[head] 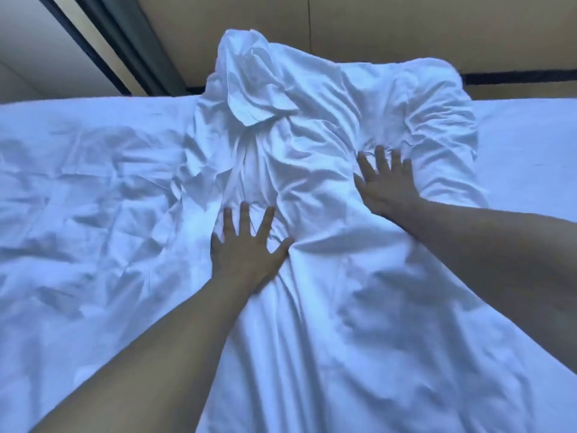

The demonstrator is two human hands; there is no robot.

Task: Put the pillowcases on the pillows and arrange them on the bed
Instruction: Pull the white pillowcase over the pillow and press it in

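Note:
A white pillow in a wrinkled white pillowcase [312,145] lies on the bed's white sheet [78,189], stretching from me toward the wall. Its far left end is bunched into loose crumpled folds [253,85]. My left hand [246,248] presses flat on the pillow's left side, fingers spread and straight. My right hand [385,179] presses flat on it farther away and to the right, fingers straight. I cannot tell pillow from pillowcase under the folds.
The creased sheet spreads wide to the left and a smoother strip [527,151] shows at the right. A beige wall [406,29] with a dark baseboard runs behind the bed. A dark curtain or frame [125,42] slants at the upper left.

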